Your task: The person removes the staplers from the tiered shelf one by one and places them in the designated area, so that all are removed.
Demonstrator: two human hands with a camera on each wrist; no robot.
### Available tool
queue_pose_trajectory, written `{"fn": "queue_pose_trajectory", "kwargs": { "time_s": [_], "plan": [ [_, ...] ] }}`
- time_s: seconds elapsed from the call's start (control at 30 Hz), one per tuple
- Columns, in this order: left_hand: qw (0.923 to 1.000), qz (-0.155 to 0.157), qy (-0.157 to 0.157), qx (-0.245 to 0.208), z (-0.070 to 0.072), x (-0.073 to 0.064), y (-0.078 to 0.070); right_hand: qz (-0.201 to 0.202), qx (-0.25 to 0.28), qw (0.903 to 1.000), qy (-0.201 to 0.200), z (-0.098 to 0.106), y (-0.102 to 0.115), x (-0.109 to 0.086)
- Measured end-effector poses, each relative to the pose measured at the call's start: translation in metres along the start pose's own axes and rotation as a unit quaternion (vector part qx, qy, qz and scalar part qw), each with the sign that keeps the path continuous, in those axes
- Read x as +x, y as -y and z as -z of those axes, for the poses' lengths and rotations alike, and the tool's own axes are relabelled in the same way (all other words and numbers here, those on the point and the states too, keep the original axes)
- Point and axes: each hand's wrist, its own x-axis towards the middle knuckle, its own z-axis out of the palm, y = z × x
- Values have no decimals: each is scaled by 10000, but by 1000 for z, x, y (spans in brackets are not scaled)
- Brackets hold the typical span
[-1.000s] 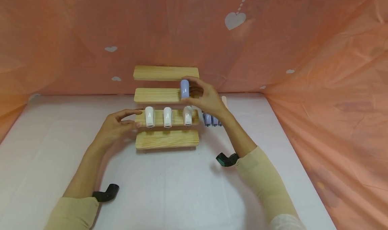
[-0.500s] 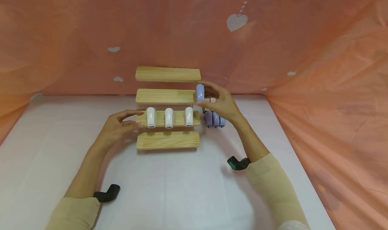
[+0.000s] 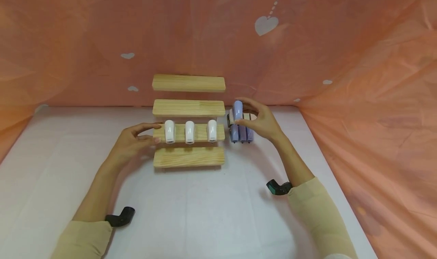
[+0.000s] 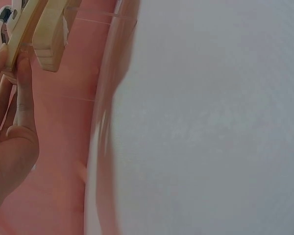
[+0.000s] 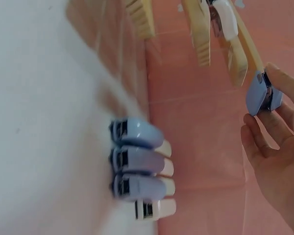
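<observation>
A wooden tiered rack (image 3: 189, 109) of plank shelves stands before the backdrop. My left hand (image 3: 131, 145) grips the left end of a lower shelf, thumb and fingers on either side of the plank (image 4: 23, 34). Three white mini staplers (image 3: 189, 132) stand spaced along that shelf. Right of the rack, my right hand (image 3: 261, 118) holds a light-blue mini stapler (image 3: 238, 109) between thumb and fingers. In the right wrist view this blue stapler (image 5: 257, 95) is up in the air. Below it, several purple-blue staplers (image 5: 142, 159) stand side by side on the table.
Pale staplers (image 5: 161, 209) sit behind the purple-blue ones, partly hidden. A white cloth (image 3: 191, 213) covers the table. An orange-pink backdrop (image 3: 205, 31) with white hearts rises behind and along the right. Black wrist devices (image 3: 279, 187) jut from both sleeves.
My right hand has carried the blue stapler rightwards and slightly down, from in front of the second shelf to above the staplers beside the rack. The left hand stays on the shelf end.
</observation>
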Motion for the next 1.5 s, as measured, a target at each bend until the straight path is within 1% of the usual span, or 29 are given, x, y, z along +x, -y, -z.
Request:
{"fn": "queue_pose_trajectory", "kwargs": {
  "time_s": [0.17,0.33,0.47,0.57,0.67,0.77,0.93,1.0,1.1,1.27,1.37,1.5],
  "plan": [
    [10000,-51,-78,-28,2,-4,-1,-66,74,9999,-117,4,-34,-2],
    [9999,-115,-77,-61,3,-5,-1,-257,36,9995,-168,8,-49,-9],
    [9998,-151,-77,-90,2,-5,-1,-431,30,9988,-231,12,-58,-16],
    [9997,-175,-79,-136,1,-5,-1,-455,56,9986,-254,15,-66,-21],
    [9999,-114,-70,-91,0,-6,-2,-498,117,9984,-253,18,-71,-26],
    [9999,-89,-58,-44,-1,-6,-2,-559,162,9979,-277,20,-66,-32],
    [9997,-161,-46,-176,-2,-5,-5,-707,137,9969,-304,22,-51,-41],
    [9996,-162,-37,-241,-2,-4,-5,-792,165,9962,-321,23,-52,-44],
    [9997,-137,-31,-216,-3,-4,-4,-906,185,9951,-358,25,-64,-47],
    [9998,-105,-31,-179,-4,-4,-4,-1107,105,9929,-420,27,-95,-52],
    [9997,-99,0,-245,-4,-3,-3,-1160,-64,9924,-416,28,-103,-54],
    [9993,-124,12,-358,-4,-3,-4,-1189,-231,9920,-360,28,-109,-53]
  ]
}}
